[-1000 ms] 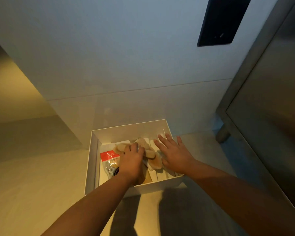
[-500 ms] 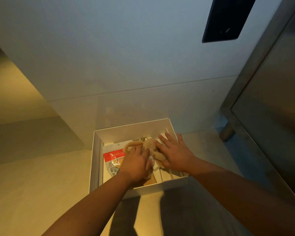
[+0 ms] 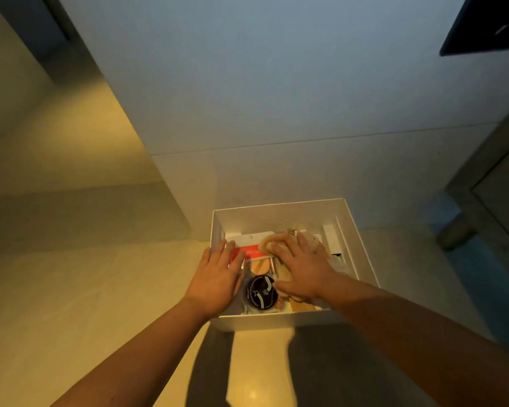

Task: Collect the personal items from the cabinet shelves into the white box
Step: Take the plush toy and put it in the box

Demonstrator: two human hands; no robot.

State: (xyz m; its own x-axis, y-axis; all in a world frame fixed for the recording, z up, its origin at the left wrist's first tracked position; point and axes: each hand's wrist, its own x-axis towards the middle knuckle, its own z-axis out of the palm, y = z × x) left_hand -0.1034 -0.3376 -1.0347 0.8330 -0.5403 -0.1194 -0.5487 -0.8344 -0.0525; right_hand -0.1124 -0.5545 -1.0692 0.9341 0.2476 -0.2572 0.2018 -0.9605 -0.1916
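The white box (image 3: pixel 279 211) stands on the pale floor against a white wall. Inside lie a beige plush item (image 3: pixel 272 242), a packet with a red label (image 3: pixel 249 251), a round black tin (image 3: pixel 262 290) and a tall white carton (image 3: pixel 332 239) at the right. My left hand (image 3: pixel 218 276) lies flat with straight fingers over the box's left side, on the red-labelled packet. Fingers spread, my right hand (image 3: pixel 301 268) presses down on the plush item in the middle of the box. Things under both hands are hidden.
A grey metal cabinet (image 3: pixel 500 183) with a round foot (image 3: pixel 456 236) stands at the right. A dark panel (image 3: pixel 482 24) is mounted high on the wall. A white wall corner juts out at the left, with pale floor beside the box.
My left hand let go of the plush item and moved left onto the packet, uncovering the black tin. My right hand slid left onto the plush item. The camera moved closer.
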